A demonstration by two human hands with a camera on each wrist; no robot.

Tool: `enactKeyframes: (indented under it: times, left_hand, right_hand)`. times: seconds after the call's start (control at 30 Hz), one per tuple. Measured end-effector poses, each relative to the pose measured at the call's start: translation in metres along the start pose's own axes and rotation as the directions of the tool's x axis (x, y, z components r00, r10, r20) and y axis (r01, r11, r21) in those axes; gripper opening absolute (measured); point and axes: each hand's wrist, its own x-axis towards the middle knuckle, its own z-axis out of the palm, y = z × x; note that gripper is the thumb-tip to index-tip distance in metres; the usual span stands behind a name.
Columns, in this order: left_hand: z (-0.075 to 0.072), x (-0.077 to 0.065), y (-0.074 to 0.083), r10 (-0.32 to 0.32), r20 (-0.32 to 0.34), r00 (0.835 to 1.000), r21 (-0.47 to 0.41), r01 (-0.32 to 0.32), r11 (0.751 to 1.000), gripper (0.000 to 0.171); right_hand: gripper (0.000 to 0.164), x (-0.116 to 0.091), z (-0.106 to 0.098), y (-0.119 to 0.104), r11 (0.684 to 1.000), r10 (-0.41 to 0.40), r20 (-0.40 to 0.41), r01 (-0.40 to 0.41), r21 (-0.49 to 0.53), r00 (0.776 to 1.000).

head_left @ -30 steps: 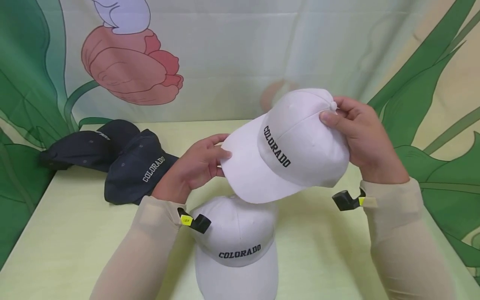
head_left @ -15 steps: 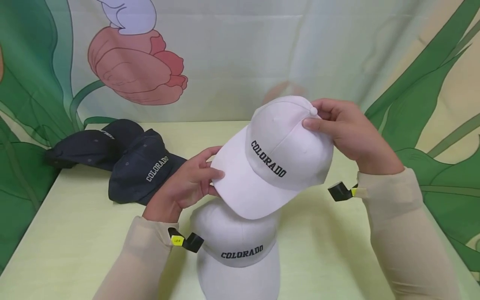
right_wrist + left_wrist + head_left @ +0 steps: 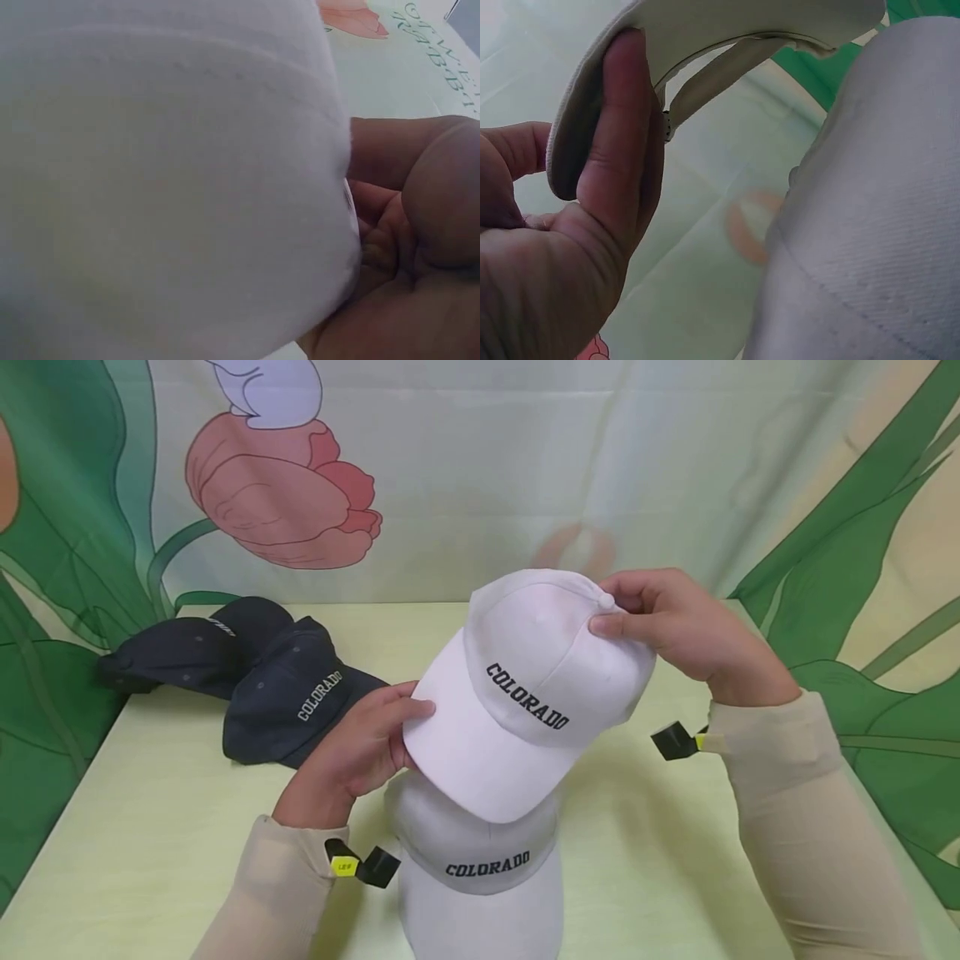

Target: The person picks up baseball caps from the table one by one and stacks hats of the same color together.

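Note:
A white baseball cap point(image 3: 540, 652) lettered COLORADO is held tilted in the air between both hands. My left hand point(image 3: 356, 747) pinches the edge of its brim; in the left wrist view the thumb and fingers lie on opposite faces of the brim point(image 3: 566, 142). By the top button my right hand point(image 3: 678, 631) grips the back of the crown, thumb on the outside; the crown point(image 3: 172, 187) fills much of the right wrist view. Below it, a second white cap point(image 3: 487, 860) with the same lettering sits on the table, its upper crown partly hidden by the held cap.
Two dark navy caps, one lettered COLORADO point(image 3: 281, 693) and one behind it point(image 3: 187, 647), lie overlapping at the table's back left. The pale green table point(image 3: 150, 852) meets a printed curtain point(image 3: 450, 485) at the back. Wrist cameras are strapped to both sleeves.
Both hands have moved down and left with the white cap, bringing it lower over the white cap on the table. The grips look the same. The view has shifted slightly.

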Motion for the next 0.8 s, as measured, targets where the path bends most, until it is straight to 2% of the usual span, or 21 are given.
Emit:
enactKeyframes:
  times: [0.33, 0.6, 0.8]
  left_hand:
    - [-0.001, -0.005, -0.003, 0.018, -0.011, 1.000, 0.040, -0.017, 0.999, 0.029]
    - [0.001, -0.017, -0.018, -0.014, 0.024, 1.000, 0.077, 0.012, 0.997, 0.041]
    - [0.000, -0.026, -0.031, -0.026, 0.067, 0.997, 0.083, 0.020, 0.996, 0.042]
  right_hand:
    - [0.036, 0.000, 0.005, -0.006, 0.999, -0.005, 0.073, 0.008, -0.045, 0.997]
    - [0.033, 0.005, 0.010, -0.011, 0.994, -0.038, 0.149, 0.053, -0.098, 0.988]
    - [0.029, 0.008, 0.015, -0.014, 0.988, -0.042, 0.197, 0.070, -0.136, 0.980]
